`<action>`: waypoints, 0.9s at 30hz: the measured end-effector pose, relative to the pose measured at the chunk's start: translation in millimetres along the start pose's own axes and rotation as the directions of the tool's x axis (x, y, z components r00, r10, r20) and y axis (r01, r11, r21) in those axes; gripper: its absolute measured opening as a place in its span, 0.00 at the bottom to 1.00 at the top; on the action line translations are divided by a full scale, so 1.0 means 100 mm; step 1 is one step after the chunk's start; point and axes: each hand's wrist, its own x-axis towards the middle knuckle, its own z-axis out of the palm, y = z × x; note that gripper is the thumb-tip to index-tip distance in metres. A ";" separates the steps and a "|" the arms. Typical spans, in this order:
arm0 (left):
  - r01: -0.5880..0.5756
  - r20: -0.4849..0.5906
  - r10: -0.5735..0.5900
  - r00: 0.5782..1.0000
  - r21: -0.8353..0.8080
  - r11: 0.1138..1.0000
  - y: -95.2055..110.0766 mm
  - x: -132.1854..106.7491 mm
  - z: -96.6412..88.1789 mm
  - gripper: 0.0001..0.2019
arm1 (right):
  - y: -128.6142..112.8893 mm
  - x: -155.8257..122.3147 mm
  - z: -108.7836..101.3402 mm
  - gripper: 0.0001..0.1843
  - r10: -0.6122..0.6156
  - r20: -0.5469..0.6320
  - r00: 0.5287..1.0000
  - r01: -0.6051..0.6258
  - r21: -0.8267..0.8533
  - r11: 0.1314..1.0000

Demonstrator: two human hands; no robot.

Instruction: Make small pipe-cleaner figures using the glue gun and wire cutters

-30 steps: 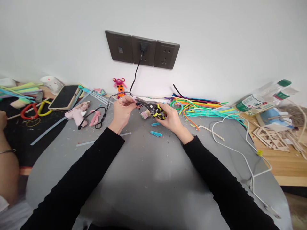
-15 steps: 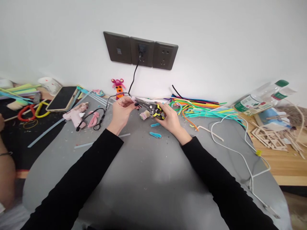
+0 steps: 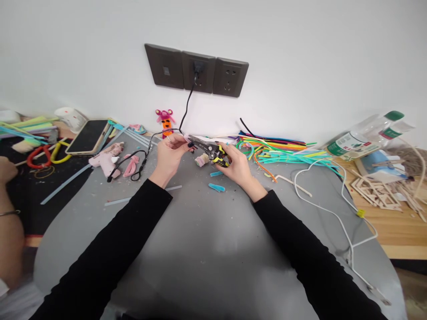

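My right hand (image 3: 236, 166) grips the yellow-and-black handles of a pair of pliers (image 3: 208, 149), jaws pointing left. My left hand (image 3: 170, 155) pinches a thin pale pink strip at the plier jaws; the strip is mostly hidden by my fingers. Both hands hover over the far part of a grey mat (image 3: 207, 249). Under the pliers lies a small pastel roll (image 3: 201, 160). Two short blue pieces (image 3: 216, 187) lie on the mat near my right wrist.
A heap of coloured pipe cleaners (image 3: 280, 151) lies far right, a white cable (image 3: 333, 209) loops beside it. A pink glue gun (image 3: 106, 160) with black cord, a phone (image 3: 87, 135) and another person's arm (image 3: 10, 226) are left. Wooden pieces (image 3: 383, 193) and a bottle (image 3: 363, 133) sit right.
My hands and the pliers have stayed almost still. The other person's hand at the left edge has shifted slightly.
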 end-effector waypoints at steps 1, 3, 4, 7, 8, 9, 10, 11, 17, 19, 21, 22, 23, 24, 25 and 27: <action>-0.002 0.006 0.002 1.000 0.002 1.000 0.00 0.00 0.00 0.20 | 0.00 0.00 0.00 0.35 0.000 -0.001 1.000 0.000 -0.003 1.000; 0.002 0.019 -0.002 1.000 0.018 1.000 0.01 0.00 -0.01 0.19 | 0.01 0.00 0.00 0.35 0.001 -0.003 1.000 -0.001 -0.013 1.000; 0.007 0.023 -0.007 1.000 0.030 1.000 0.02 0.00 -0.02 0.18 | 0.02 -0.01 0.00 0.35 0.000 -0.003 1.000 0.000 -0.020 1.000; 0.023 0.024 -0.025 0.999 0.064 0.998 0.03 0.00 -0.03 0.15 | 0.03 -0.01 0.00 0.35 -0.001 -0.005 1.000 0.001 -0.028 1.000; 0.025 0.025 -0.027 0.999 0.070 0.997 0.04 0.00 -0.03 0.14 | 0.03 -0.01 0.00 0.36 0.002 -0.005 1.000 -0.002 -0.027 1.000; 0.024 0.027 -0.026 0.999 0.072 0.997 0.04 0.00 -0.04 0.13 | 0.03 -0.01 0.00 0.36 0.005 -0.005 1.000 -0.005 -0.024 1.000; 0.020 0.030 -0.022 0.999 0.072 0.997 0.05 0.00 -0.04 0.12 | 0.03 -0.01 0.01 0.36 0.008 -0.004 1.000 -0.008 -0.021 1.000; 0.014 0.033 -0.017 0.999 0.069 0.997 0.05 0.00 -0.04 0.12 | 0.03 -0.01 0.01 0.36 0.009 -0.003 1.000 -0.009 -0.017 1.000; 0.008 0.039 -0.011 0.999 0.088 0.996 0.06 0.00 -0.03 0.14 | 0.02 -0.01 -0.01 0.34 0.026 -0.009 1.000 -0.026 -0.035 0.999; 0.006 0.041 -0.010 0.999 0.084 0.996 0.05 0.00 -0.03 0.15 | 0.03 0.00 -0.03 0.32 0.027 -0.020 0.999 -0.028 -0.050 0.998; 0.006 0.037 -0.009 0.999 0.077 0.997 0.05 0.00 -0.02 0.16 | 0.03 0.00 -0.03 0.31 0.027 -0.032 0.999 -0.029 -0.067 0.997; 0.007 0.032 -0.009 0.999 0.075 0.997 0.05 -0.01 -0.03 0.16 | 0.02 0.00 -0.04 0.30 0.026 -0.036 0.999 -0.028 -0.075 0.997; 0.008 0.028 -0.010 1.000 0.074 0.997 0.04 -0.01 -0.03 0.17 | 0.02 0.00 -0.04 0.31 0.022 -0.039 0.999 -0.025 -0.081 0.996; 0.007 0.023 -0.009 1.000 0.070 0.998 0.04 0.00 -0.03 0.17 | 0.01 0.00 -0.04 0.31 0.017 -0.040 0.999 -0.020 -0.085 0.996; 0.006 0.020 -0.007 1.000 0.064 0.998 0.04 0.00 -0.03 0.17 | 0.00 0.00 -0.03 0.33 0.011 -0.038 0.999 -0.015 -0.085 0.996; 0.011 0.013 -0.012 1.000 0.053 0.999 0.03 0.00 -0.03 0.17 | -0.01 0.00 -0.03 0.35 0.007 -0.030 1.000 -0.009 -0.076 0.997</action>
